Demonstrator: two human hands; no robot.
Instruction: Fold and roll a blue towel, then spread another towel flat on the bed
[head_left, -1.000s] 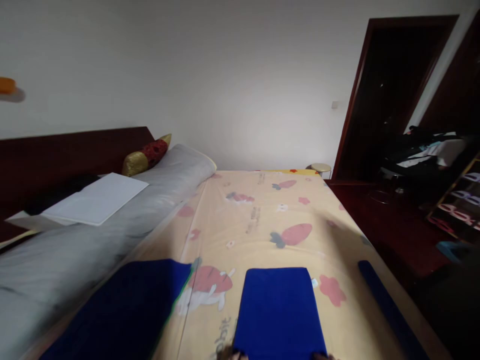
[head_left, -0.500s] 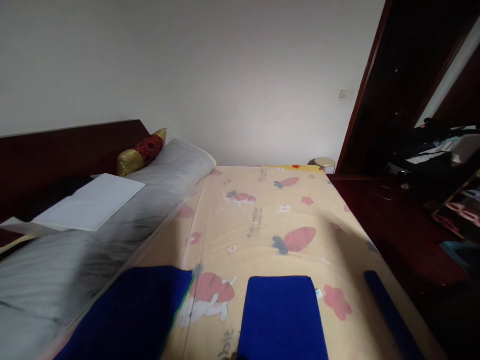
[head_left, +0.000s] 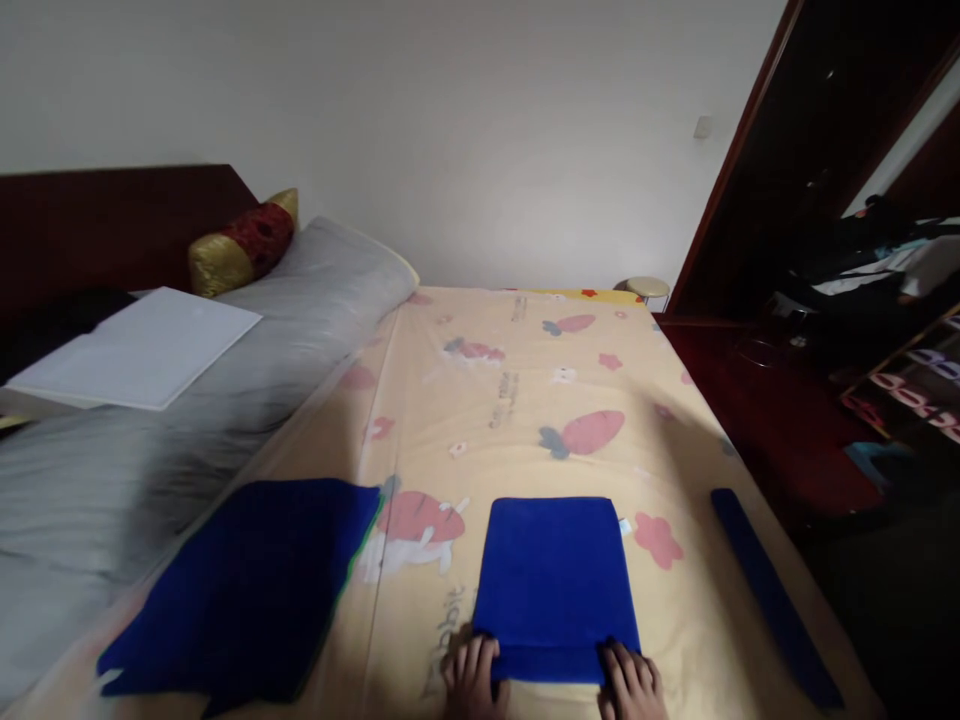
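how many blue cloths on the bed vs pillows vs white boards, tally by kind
blue cloths: 3 (folded blue towel held at its near edge by the left hand and right hand, dark blue cloth, rolled blue cloth)
pillows: 2 (grey pillow, red and gold cushion)
white boards: 1 (white board)
total: 6

A folded towel [head_left: 553,582] lies on the bed sheet [head_left: 525,400], a left hand [head_left: 472,682] and right hand [head_left: 631,686] at its near corners. Left of the towel lies a spread cloth [head_left: 247,590]; right of it, a rolled cloth [head_left: 772,595].
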